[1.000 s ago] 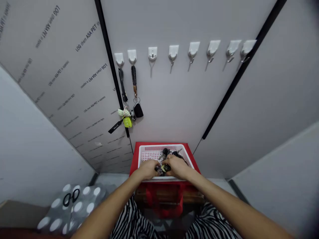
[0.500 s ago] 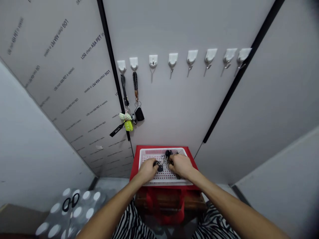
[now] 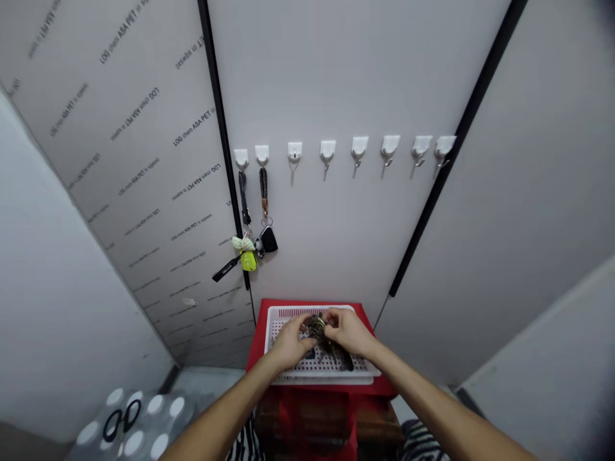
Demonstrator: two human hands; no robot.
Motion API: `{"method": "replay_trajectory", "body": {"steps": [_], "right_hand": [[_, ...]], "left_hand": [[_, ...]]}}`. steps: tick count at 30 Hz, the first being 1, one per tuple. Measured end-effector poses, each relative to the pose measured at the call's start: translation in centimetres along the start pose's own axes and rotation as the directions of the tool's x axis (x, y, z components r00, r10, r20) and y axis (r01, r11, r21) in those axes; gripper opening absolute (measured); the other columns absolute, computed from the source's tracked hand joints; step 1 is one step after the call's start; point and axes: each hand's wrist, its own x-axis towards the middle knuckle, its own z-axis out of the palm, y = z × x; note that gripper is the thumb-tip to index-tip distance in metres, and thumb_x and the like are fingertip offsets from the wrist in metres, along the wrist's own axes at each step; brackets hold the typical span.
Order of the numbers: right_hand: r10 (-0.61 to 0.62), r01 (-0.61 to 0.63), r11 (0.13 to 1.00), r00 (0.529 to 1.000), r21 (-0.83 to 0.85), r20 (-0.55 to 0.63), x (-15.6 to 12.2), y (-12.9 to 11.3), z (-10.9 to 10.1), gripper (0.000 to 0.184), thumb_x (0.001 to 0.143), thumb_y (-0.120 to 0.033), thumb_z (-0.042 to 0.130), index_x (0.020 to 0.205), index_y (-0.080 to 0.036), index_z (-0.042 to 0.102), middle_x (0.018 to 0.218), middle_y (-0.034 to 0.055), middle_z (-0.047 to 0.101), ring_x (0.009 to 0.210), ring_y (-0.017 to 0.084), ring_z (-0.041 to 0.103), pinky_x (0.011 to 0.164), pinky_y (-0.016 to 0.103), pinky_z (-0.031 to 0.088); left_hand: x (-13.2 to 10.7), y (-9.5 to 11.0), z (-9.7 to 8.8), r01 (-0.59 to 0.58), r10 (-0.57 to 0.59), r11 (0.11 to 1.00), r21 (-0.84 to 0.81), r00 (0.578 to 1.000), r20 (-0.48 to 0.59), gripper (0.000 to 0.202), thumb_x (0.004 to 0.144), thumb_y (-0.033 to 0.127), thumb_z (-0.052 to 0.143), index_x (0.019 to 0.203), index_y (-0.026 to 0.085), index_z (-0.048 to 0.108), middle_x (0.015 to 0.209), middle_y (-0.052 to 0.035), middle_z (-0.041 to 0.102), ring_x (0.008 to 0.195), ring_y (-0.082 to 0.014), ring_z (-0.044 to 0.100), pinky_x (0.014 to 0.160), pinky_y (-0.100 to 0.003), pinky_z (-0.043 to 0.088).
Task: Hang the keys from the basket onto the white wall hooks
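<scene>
A bunch of keys (image 3: 317, 328) on metal rings is lifted over the white perforated basket (image 3: 270, 326). My right hand (image 3: 350, 331) pinches it from the right, with thumb and fingers closed. From the left, my left hand (image 3: 289, 344) curls its fingers and thumb around the same bunch. A long dark piece (image 3: 346, 360) hangs or lies below my right hand; whether it belongs to the bunch I cannot tell. Under my left thumb, a dark item (image 3: 310, 353) is partly hidden in the basket.
The basket stands on a red surface (image 3: 256, 339) against the wall. Above are several white hooks (image 3: 328, 151); the two leftmost carry a black strap with a yellow-green fob (image 3: 248, 260) and a braided strap with a black fob (image 3: 269, 239). Black-handled scissors (image 3: 122, 420) lie on white-capped bottles at lower left.
My left hand has moved from a dark item in the basket up to the bunch at my right hand. The bunch is raised between both hands. The camera view has tilted upward.
</scene>
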Motion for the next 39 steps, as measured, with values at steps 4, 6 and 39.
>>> {"method": "replay_trajectory", "body": {"steps": [4,6,39], "right_hand": [[-0.004,0.01,0.91,1.0,0.415,-0.014,0.4,-0.5,-0.5,0.015,0.057,-0.021,0.043,0.069,-0.014,0.048,0.055,-0.0027,0.049,0.048,0.006,0.042,0.047,0.018,0.032],[0.021,-0.004,0.846,0.999,0.533,-0.026,0.5,-0.7,-0.6,0.016,0.058,-0.025,0.046,0.069,-0.014,0.048,0.055,-0.0034,0.048,0.047,0.006,0.041,0.047,0.018,0.032],[-0.158,0.163,0.801,0.986,0.576,-0.06,0.7,-4.7,-2.5,0.018,0.059,-0.03,0.051,0.057,-0.013,0.046,0.052,-0.004,0.044,0.051,0.006,0.039,0.052,0.019,0.032]], "left_hand": [[0.8,1.2,0.2,-0.005,0.039,0.916,-0.401,0.996,0.076,0.039,0.057,0.014,0.051,0.095,0.013,0.045,0.089,-0.003,0.054,0.079,-0.0127,0.048,0.071,-0.023,0.036],[0.9,1.4,0.1,0.036,0.0,0.874,-0.484,0.997,0.073,0.032,0.057,0.015,0.05,0.09,0.012,0.048,0.084,-0.0026,0.056,0.076,-0.013,0.049,0.07,-0.024,0.037],[2.2,8.9,-5.0,-0.023,-0.067,0.641,-0.767,0.994,-0.085,0.017,0.053,0.025,0.056,0.063,0.011,0.056,0.054,0.0006,0.053,0.053,-0.0075,0.046,0.051,-0.019,0.034]]}}
